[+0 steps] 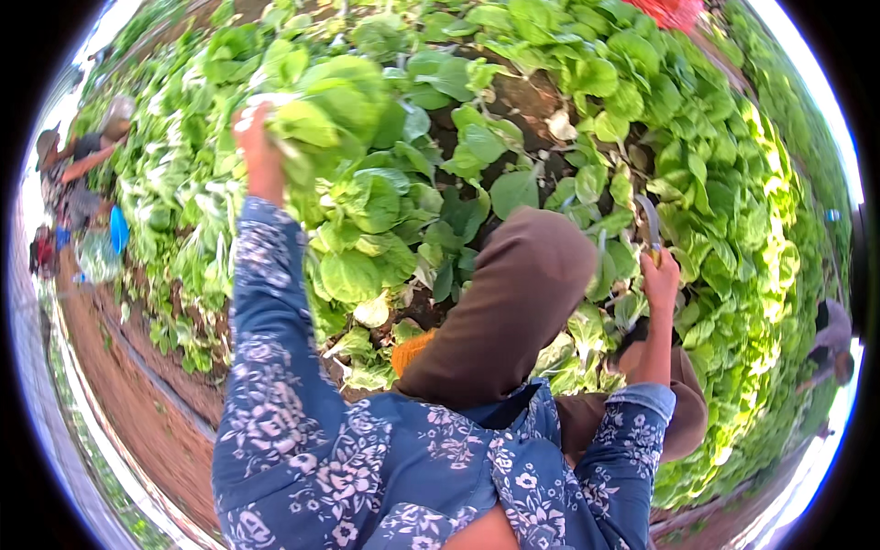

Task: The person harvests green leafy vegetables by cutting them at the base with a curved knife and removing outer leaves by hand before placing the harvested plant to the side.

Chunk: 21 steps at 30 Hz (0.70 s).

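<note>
My left hand (pixel 256 141) is raised at the upper left, closed around the pale stalks of a bunch of leafy greens (pixel 337 103), whose broad light-green leaves spread out to the right of the fist. The bunch looks slightly blurred. On the right, my right hand (pixel 660 271) grips the handle of a sickle (pixel 649 216); its curved metal blade points up and away over the leaves. Leafy green plants (pixel 350 275) grow between and around both hands, with yellowed leaves low among them. My bent knee in brown trousers lies between my arms.
Dark soil (pixel 529 103) shows between plants ahead. A red plastic bag (pixel 670 12) lies at the top right. At the far left, a person (pixel 75 172) crouches near a blue basin (pixel 119 229) and a filled clear bag (pixel 98 256). Another person (pixel 833 337) is at the far right. A dirt path (pixel 137 412) runs lower left.
</note>
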Each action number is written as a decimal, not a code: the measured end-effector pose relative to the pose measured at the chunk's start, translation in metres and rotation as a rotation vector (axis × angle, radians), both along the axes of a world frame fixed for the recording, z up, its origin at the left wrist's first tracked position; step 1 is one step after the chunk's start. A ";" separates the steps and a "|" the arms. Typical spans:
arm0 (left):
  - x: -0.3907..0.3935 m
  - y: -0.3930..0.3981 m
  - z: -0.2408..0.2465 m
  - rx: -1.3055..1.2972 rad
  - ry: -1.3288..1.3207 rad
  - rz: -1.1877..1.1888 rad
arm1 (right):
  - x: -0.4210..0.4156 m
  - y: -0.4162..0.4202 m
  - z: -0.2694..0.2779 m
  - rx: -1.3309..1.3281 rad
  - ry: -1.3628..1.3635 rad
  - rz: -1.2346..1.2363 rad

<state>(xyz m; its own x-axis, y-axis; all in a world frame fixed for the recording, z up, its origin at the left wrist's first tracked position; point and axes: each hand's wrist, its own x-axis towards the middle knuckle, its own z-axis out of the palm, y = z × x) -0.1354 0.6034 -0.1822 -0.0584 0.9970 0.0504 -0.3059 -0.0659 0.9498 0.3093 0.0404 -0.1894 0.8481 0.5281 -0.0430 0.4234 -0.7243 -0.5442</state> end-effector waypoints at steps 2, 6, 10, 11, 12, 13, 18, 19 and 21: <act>-0.017 0.018 -0.006 -0.023 0.129 0.198 | -0.013 0.013 -0.001 0.158 0.220 -0.087; 0.029 0.006 0.005 0.209 0.690 0.084 | -0.017 0.032 -0.027 0.263 0.417 -0.152; 0.162 -0.071 -0.010 0.240 0.726 -0.489 | -0.027 0.055 -0.055 0.267 0.577 -0.164; 0.193 -0.091 -0.017 0.293 0.763 -0.617 | -0.027 0.060 -0.060 0.249 0.609 -0.159; 0.224 -0.112 -0.017 0.305 0.826 -0.744 | -0.025 0.062 -0.068 0.216 0.534 -0.110; 0.242 -0.118 -0.032 0.312 0.871 -0.863 | -0.026 0.068 -0.080 0.192 0.470 -0.047; 0.265 -0.132 -0.125 0.912 1.493 -0.831 | -0.045 0.138 -0.092 0.135 0.480 0.249; 0.265 -0.133 -0.135 0.815 1.536 -0.872 | -0.048 0.154 -0.102 0.137 0.501 0.306; 0.258 -0.140 -0.151 0.610 1.617 -0.942 | -0.050 0.188 -0.123 0.142 0.562 0.298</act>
<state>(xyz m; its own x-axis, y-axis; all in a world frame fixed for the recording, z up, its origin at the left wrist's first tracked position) 0.1226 0.4639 -0.3333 0.8345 0.5110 -0.2061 0.5496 -0.7985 0.2455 0.2595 0.2279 -0.3127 0.5327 0.7707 -0.3497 0.2179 -0.5241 -0.8233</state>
